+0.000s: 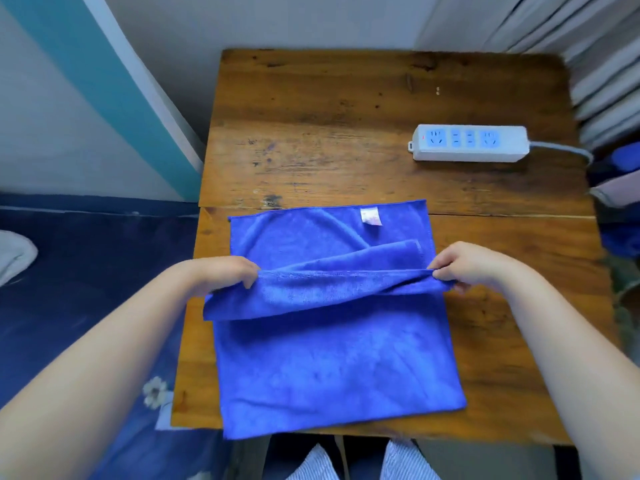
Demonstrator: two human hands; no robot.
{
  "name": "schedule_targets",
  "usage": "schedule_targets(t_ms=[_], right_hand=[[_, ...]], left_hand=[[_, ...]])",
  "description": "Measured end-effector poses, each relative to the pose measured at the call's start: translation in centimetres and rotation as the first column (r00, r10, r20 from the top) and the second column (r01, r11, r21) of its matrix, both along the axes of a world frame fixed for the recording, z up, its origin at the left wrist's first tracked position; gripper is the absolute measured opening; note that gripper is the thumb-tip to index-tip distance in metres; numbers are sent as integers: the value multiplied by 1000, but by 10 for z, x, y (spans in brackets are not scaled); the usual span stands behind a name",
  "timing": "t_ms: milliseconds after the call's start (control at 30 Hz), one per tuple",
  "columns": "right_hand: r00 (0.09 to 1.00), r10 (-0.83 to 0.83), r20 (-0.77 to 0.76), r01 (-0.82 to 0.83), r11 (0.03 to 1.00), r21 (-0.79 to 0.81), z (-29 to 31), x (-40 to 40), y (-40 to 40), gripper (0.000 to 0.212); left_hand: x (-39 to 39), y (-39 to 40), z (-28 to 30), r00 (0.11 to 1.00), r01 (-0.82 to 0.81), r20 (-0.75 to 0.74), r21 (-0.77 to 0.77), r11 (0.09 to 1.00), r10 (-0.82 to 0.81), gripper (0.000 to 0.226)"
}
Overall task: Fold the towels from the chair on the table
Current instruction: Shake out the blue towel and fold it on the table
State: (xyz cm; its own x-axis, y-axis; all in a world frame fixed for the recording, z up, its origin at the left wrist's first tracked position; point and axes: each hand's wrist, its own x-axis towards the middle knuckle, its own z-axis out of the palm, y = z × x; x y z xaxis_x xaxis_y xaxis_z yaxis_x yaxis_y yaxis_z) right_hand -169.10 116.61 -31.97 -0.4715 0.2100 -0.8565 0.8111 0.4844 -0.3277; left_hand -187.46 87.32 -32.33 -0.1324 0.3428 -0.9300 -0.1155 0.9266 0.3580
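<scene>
1. Blue microfibre makes up the one towel (332,368) on the wooden worktop (346,133); it is spread over the near half, toward 6 o'clock, with its near edge hanging just past the worktop's front edge.
2. Two hands are seen, one at each end of a raised fold across the towel's middle.
3. The fold's left end is pinched by the left hand (225,271), at 9 o'clock of the towel.
4. The fold's right end is pinched by the right hand (464,265), at 3 o'clock; the two hands are held well apart, and the fold is stretched between them.
5. One small white label (370,216) is shown near the towel's far edge, at 12 o'clock.
6. One white power strip (471,143) with blue sockets is laid at 2 o'clock on the worktop, apart from the towel; its one grey cable (561,148) is led off the right edge.
7. More blue cloth (620,161) is partly seen beyond the worktop's right edge; its count cannot be told.
</scene>
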Motion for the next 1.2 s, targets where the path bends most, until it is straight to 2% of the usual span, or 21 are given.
schedule_targets(t_ms=[67, 133, 200, 233, 267, 333, 367, 500, 667, 767, 833, 867, 933, 1000, 1033, 1100, 1200], right_hand=[[994, 35, 101, -26, 996, -85, 7, 9, 3, 27], [976, 59, 211, -26, 987, -157, 17, 13, 3, 26], [968, 54, 243, -25, 993, -119, 25, 10, -1, 23], [981, 18, 193, -10, 999, -39, 28, 7, -4, 19], [995, -20, 99, 12, 997, 77, 28, 3, -6, 15], [996, -9, -85, 37, 941, 335, 23, -6, -9, 13], [990, 20, -143, 44, 900, 434, 20, -10, -11, 15], [966, 74, -248, 82, 821, 564, 5, -27, -14, 22], [932, 219, -290, 34, 740, 671, -1, -48, -5, 25], [898, 301, -320, -31, 770, 637, 0, -52, 4, 23], [872, 292, -393, -39, 842, 539, 5, -51, 8, 17], [868, 235, -439, -13, 892, 451, 9, -48, 10, 13], [874, 64, -481, 60, 969, 238, 19, -41, 12, 25], [840, -119, -529, 185, 980, 74, 23, -39, 13, 33], [809, -189, -557, 249, 968, 34, 23, -41, 14, 33], [779, -237, -580, 330, 942, 59, 17, -51, 15, 32], [890, -189, -416, 289, 938, 193, -1, -68, 18, 30]], left_hand=[[11, -2, 4, 994, 64, 96, -57, 996, -58, 27], [15, -6, 7, 990, 78, 119, -61, 995, -70, 34], [12, -6, 11, 998, 45, 36, -55, 997, -44, 20], [10, -4, 13, 997, 20, -78, -35, 999, -23, 8], [6, -2, 13, 974, 0, -225, -4, 1000, -1, 12], [-1, 3, 9, 862, -4, -507, 50, 999, 29, 23], [-2, 5, 7, 802, -3, -596, 65, 998, 41, 24], [-11, 4, -8, 690, -3, -722, 63, 998, 47, 11], [-24, 1, -21, 539, -8, -832, 151, 989, 131, 19], [-31, 1, -27, 508, 36, -849, 188, 982, 144, 19], [-31, -1, -28, 524, 64, -829, 265, 962, 193, 20], [-31, -3, -27, 531, 65, -813, 318, 946, 237, 21], [-28, -8, -23, 528, 61, -782, 424, 904, 331, 16], [-30, -12, -20, 510, 44, -765, 480, 876, 393, 18], [-32, -12, -20, 509, 23, -761, 480, 877, 403, 18], [-36, -4, -25, 528, -49, -758, 424, 904, 384, 19], [-41, 9, -39, 594, -101, -779, 177, 979, 202, 23]])
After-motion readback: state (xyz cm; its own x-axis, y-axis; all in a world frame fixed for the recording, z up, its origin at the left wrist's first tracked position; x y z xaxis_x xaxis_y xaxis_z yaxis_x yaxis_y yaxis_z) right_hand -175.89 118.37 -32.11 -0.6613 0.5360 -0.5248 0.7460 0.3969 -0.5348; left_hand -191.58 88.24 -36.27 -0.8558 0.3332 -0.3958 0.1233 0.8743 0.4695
